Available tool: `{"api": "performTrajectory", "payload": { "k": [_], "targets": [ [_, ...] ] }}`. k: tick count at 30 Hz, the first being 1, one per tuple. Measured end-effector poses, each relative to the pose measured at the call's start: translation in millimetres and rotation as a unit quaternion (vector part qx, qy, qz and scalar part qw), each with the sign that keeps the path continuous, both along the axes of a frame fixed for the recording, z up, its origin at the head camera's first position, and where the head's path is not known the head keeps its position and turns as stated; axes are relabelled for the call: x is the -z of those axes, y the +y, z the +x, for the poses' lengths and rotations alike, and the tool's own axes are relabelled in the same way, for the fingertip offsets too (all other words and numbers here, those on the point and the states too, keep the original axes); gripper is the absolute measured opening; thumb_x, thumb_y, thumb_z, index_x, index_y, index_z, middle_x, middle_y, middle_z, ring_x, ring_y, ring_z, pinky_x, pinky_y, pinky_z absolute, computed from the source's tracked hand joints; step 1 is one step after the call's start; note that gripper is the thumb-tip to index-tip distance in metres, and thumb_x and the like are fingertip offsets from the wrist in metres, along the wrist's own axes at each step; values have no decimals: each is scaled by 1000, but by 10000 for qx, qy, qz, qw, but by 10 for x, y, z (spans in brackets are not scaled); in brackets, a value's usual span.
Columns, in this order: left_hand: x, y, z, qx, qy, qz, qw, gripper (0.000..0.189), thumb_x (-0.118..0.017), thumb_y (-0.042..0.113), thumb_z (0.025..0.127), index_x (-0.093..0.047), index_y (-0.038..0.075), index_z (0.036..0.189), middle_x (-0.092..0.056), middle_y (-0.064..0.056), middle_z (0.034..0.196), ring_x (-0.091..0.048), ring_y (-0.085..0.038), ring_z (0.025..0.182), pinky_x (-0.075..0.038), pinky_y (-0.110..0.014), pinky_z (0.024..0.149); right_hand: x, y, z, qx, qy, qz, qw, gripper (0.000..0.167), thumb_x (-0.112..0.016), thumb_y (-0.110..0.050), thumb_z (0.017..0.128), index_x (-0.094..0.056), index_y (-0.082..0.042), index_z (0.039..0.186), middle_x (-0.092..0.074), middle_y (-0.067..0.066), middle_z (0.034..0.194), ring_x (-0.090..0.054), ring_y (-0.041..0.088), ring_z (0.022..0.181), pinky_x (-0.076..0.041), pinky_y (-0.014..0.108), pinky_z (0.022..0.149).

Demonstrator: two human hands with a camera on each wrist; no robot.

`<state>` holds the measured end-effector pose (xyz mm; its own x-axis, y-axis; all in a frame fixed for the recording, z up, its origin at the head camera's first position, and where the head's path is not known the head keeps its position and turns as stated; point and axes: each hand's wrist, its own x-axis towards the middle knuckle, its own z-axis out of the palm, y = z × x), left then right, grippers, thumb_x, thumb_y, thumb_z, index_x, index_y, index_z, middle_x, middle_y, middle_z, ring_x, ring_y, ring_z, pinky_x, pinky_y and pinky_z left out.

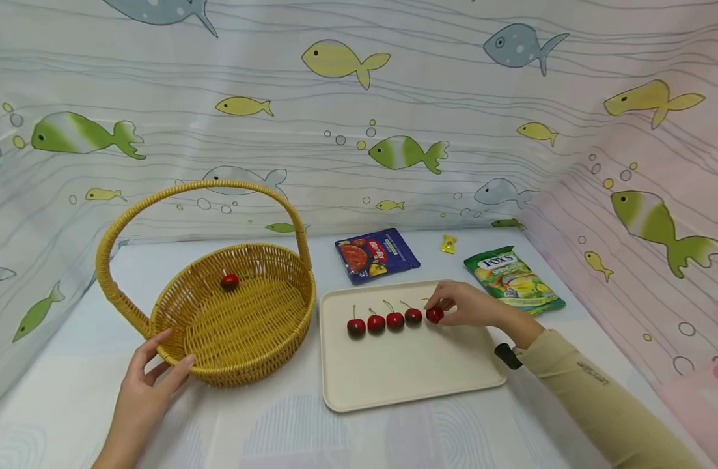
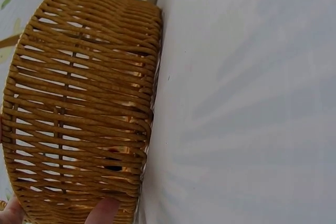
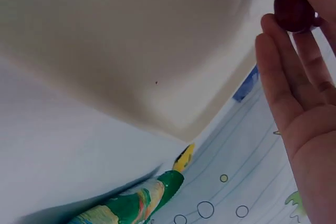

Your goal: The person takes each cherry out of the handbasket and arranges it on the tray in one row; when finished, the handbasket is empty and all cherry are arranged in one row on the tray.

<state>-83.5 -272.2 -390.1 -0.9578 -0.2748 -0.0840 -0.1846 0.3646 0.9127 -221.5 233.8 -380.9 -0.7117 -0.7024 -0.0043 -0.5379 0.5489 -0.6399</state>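
My left hand holds the near left side of a yellow wicker basket, its fingers bent around the rim by the handle's base. In the left wrist view, fingertips lie against the basket's woven wall. One dark red cherry sits inside the basket. Over a cream tray, my right hand pinches a cherry between thumb and fingers; the right wrist view shows this cherry close up. It is at the right end of a row with several stemmed cherries on the tray.
Behind the tray lies a blue Barilla pouch, with a small yellow wrapped candy to its right. A green Fox's bag is right of the tray, beyond the right forearm. A fish-printed curtain stands behind the table.
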Motion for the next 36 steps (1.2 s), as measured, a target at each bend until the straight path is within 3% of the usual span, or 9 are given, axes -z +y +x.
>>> {"api": "performTrajectory", "payload": {
  "k": [8,22,31,36],
  "targets": [
    [-1,5,-15,22,35,110,9999,73,-60,29,92,-17,17,149,-2,-24,149,-28,-45,122,-48,-10,67,92,9,-57,19,61,250,9997,29,-75,2,73,-66,-4,101,-58,2,95,-56,17,86,-52,31,77],
    [-7,13,-13,-107,54,52,9999,74,-61,29,91,-17,15,149,-4,-24,149,-29,-46,122,-47,-9,65,74,-12,-54,154,140,354,9992,40,-74,1,76,-60,-1,113,-59,5,97,-58,21,88,-51,38,77],
    [-2,2,-9,-80,-19,53,10000,74,-60,30,92,-16,15,149,0,-24,150,-28,-46,123,-48,-10,66,-79,-16,-37,226,19,144,9996,38,-71,1,78,-60,-1,113,-60,14,106,-59,30,93,-50,43,81],
    [3,-3,-13,-55,-4,56,10000,74,-60,30,92,-16,15,149,1,-24,149,-28,-46,123,-48,-10,66,-218,-84,-27,91,221,103,9997,36,-72,0,78,-61,-2,112,-61,15,108,-59,30,94,-50,45,81]
  ]
}}
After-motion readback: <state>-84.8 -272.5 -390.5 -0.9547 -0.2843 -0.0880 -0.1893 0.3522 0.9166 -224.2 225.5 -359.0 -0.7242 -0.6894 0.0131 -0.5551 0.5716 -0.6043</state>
